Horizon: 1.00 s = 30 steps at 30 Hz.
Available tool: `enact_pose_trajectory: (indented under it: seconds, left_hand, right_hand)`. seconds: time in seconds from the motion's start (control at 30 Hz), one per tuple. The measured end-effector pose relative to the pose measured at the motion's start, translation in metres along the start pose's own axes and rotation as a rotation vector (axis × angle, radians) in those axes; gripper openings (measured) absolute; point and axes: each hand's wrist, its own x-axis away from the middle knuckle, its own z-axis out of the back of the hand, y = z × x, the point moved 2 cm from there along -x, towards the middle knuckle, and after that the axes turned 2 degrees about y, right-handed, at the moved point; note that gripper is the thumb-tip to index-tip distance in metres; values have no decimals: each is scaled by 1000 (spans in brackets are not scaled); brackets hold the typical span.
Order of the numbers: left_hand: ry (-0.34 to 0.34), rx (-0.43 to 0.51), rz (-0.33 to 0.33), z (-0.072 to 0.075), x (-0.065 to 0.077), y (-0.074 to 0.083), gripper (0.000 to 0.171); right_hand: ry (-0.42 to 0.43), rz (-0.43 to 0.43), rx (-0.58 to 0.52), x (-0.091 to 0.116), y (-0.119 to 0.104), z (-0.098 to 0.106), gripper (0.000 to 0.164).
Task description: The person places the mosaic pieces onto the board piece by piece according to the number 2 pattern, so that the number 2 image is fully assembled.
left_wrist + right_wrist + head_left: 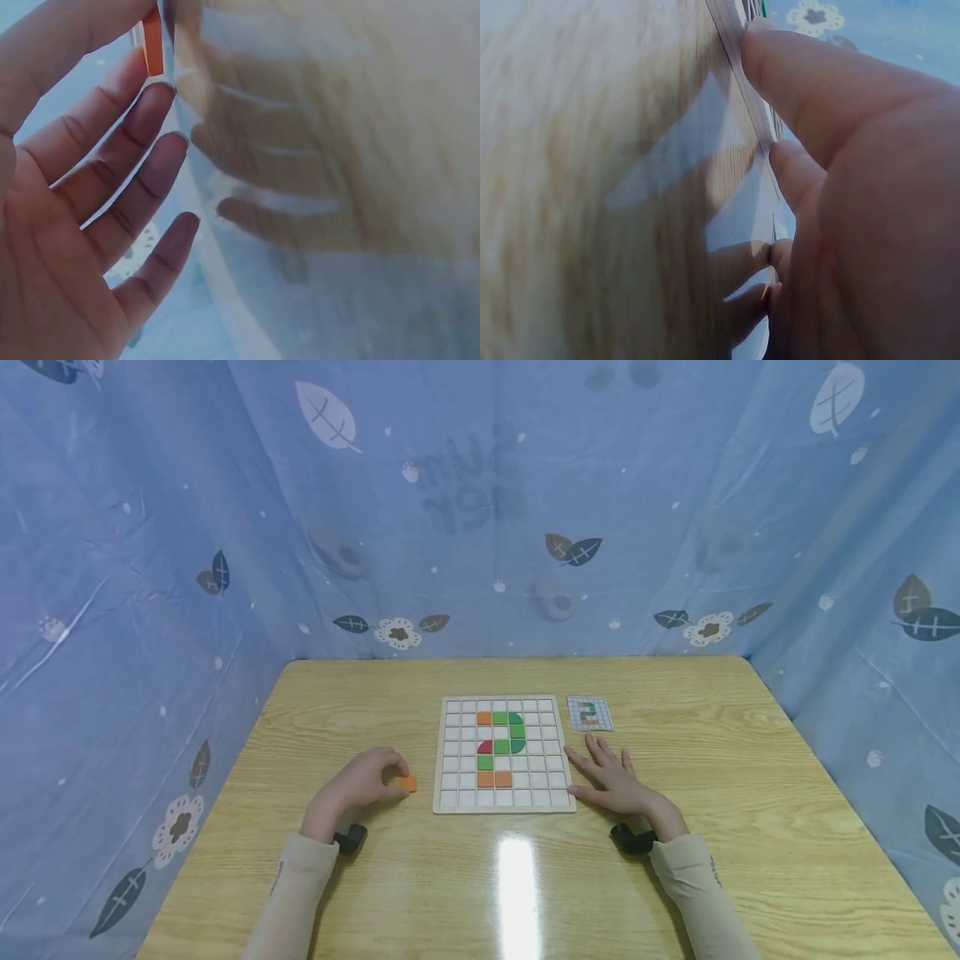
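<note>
My left hand (369, 779) pinches a small orange tile (408, 783) between thumb and fingers, just left of the board. In the left wrist view the orange tile (152, 43) stands edge-on at the thumb tip, the other fingers spread loosely. A white gridded board (459, 799) lies mid-table. On it, orange, green and red tiles (502, 747), some with rounded corners, form a shape like a 2. My right hand (619, 787) rests with fingers spread, thumb and index fingertips at the board's right edge. The right wrist view shows those fingertips along the board's side (739, 56).
A small printed card (590, 713) with a similar coloured pattern lies right of the board's upper corner. The wooden table (360, 693) ends at a blue patterned curtain (480, 527) behind and on both sides. Dark wrist cameras (632, 840) sit under both wrists.
</note>
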Motion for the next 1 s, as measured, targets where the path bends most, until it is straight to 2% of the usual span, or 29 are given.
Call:
enact_pose_trajectory:
  seconds: [0.4,0.8,1.0]
  left_hand:
    - [4,39,26,1,-13,14,23]
    - [-20,66,-20,-3,-34,37,24]
    - [-25,46,-85,-8,-45,49,24]
  right_hand:
    - [-4,-2,5,0,-1,-1,67]
    - [-2,-3,12,-1,1,-2,67]
    - [-4,-6,8,-1,1,-2,67]
